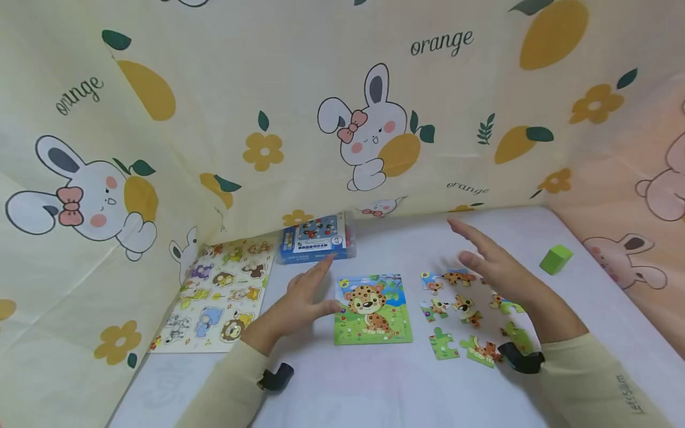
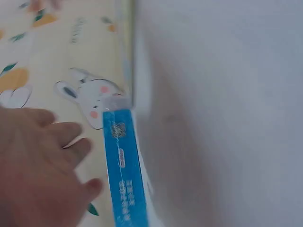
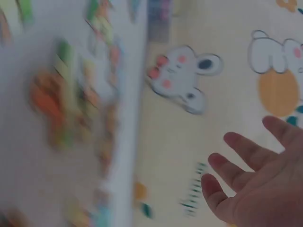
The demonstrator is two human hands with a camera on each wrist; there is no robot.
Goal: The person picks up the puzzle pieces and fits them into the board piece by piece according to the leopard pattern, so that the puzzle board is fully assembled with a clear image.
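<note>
Plainly, the near-square leopard board (image 1: 373, 310) lies head-end away between left fingers (image 1: 320, 272) and right fingers (image 1: 471, 233), all spread apart.

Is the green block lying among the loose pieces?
No, the head view shows the block standing apart, to the right of the loose pieces.

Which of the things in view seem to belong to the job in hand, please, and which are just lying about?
Probably in the job, as their spotted-leopard pictures seem to match:
leopard picture board
loose puzzle pieces

Apparently just lying about:
animal picture board
blue box
green block
</note>
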